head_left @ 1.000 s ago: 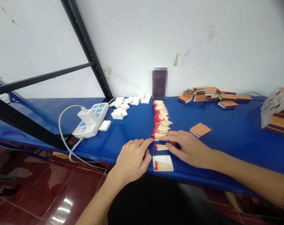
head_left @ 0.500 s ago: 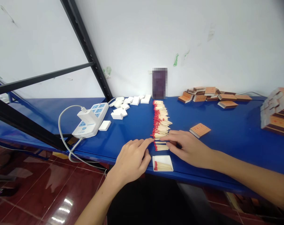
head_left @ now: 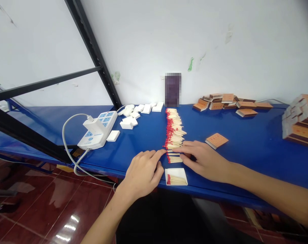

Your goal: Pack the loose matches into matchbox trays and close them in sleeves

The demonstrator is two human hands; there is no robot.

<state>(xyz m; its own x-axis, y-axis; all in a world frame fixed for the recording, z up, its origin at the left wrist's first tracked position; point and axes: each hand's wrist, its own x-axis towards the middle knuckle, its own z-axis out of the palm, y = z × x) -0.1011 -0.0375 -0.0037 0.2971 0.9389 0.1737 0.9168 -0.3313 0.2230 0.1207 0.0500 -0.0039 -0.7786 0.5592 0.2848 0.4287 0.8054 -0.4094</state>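
Observation:
A long pile of red-headed matches (head_left: 174, 130) runs from the wall side toward me. At its near end, my left hand (head_left: 145, 174) has its index fingertip by the match heads, with the thumb apart and the other fingers curled. From the opposite side, my right hand (head_left: 204, 161) reaches in, index finger on the wooden sticks and thumb spread below. Neither hand grasps anything. Between the pile and me lies a small row of matches (head_left: 175, 159). Nearest me is a white matchbox tray (head_left: 183, 171) partly filled with matches, their heads to the left.
An orange matchbox sleeve (head_left: 217, 140) lies beyond my right hand. More sleeves (head_left: 228, 98) are heaped by the wall, with a wrapped matchbox stack (head_left: 300, 122) far right. White trays (head_left: 126, 125) and a power strip (head_left: 96, 135) with cables are left. A pixelated dark object (head_left: 173, 89) stands behind.
Both hands keep nearly the same place and pose. At the near end of the pile, matches between my fingertips seem to have shifted slightly toward the small row.

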